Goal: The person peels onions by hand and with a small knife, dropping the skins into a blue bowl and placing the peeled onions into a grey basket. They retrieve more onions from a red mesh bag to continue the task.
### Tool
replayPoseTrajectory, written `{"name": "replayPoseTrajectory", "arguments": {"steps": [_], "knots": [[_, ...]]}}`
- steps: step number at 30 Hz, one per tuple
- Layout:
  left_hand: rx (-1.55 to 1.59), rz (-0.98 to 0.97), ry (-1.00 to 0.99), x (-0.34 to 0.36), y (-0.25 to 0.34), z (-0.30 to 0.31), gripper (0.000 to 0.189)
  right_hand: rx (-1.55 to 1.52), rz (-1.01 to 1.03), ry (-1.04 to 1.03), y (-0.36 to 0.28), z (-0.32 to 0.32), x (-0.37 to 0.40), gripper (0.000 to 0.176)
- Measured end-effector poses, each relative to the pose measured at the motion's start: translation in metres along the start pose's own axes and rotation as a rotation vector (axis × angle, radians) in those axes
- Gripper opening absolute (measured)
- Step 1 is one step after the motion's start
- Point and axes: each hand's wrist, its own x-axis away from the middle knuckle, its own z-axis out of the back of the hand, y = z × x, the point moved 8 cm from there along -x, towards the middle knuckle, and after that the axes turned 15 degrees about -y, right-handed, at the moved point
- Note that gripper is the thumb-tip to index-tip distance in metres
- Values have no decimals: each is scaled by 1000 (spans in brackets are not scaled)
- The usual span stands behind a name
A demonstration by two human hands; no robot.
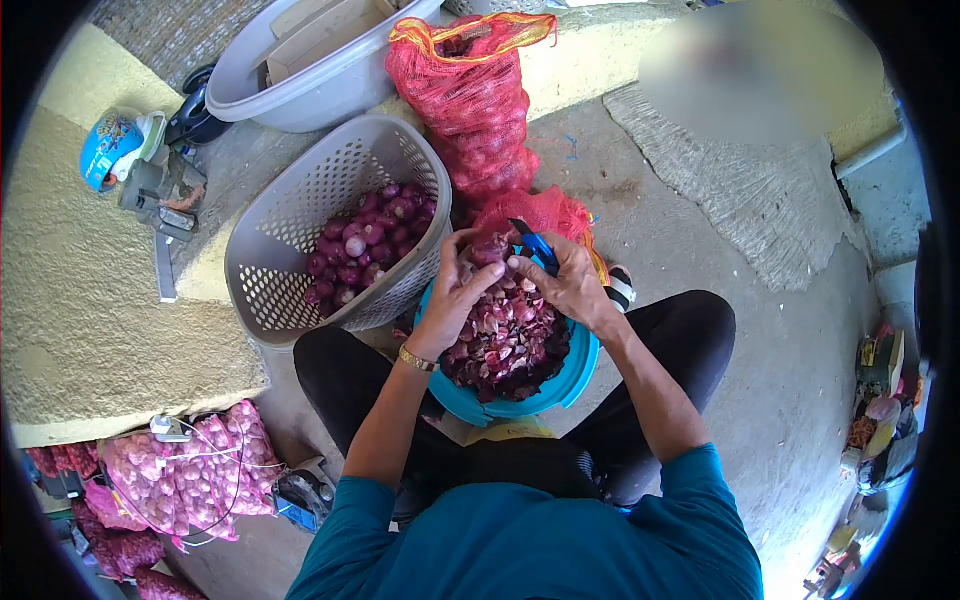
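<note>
Above a blue-green basin [572, 378] filled with onion skins [505, 345], my left hand [462, 285] holds a red onion [489, 248] between thumb and fingers. My right hand [567, 285] is closed around a blue knife [537, 243] with a dark blade, its thumb close to the onion. To the left of the basin stands a grey perforated basket [275, 255] with several purple onions [372, 238] in it.
A full red mesh sack [477, 125] stands beyond the basket, with a smaller red net [540, 212] behind the basin. A grey tub [330, 75] is at the upper left. Mesh bags of bulbs [190, 465] lie lower left. Assorted items line the right edge.
</note>
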Motion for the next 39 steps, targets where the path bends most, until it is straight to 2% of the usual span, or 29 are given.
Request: {"name": "replayPoseTrajectory", "arguments": {"steps": [5,7,11,14,16,22,30,32,35,39], "knots": [[72,-15,92,-3,-15,7,46,-42,-101,31,11,-7,-3,27],[-41,-51,133,-4,-14,5,46,21,63,103,3,-10,-3,25],[-242,-1,132,-5,-12,6,47,-48,68,113,-4,-8,2,24],[-190,30,65,-7,-10,8,47,69,-8,40,-5,-4,0,22],[-190,43,95,-7,-9,11,45,400,101,152,-17,3,3,22],[-255,64,122,-6,-10,18,45,648,113,82,-18,-9,5,23],[-314,52,89,-5,-24,25,44,689,107,82,-15,-13,4,19],[-189,122,-29,-5,-24,17,44,709,107,77,-18,-12,6,19],[-280,120,-11,-6,-17,17,43,737,121,57,-23,-13,9,20],[-226,180,-33,-3,-13,11,41,757,140,37,-23,-15,12,19]]}}
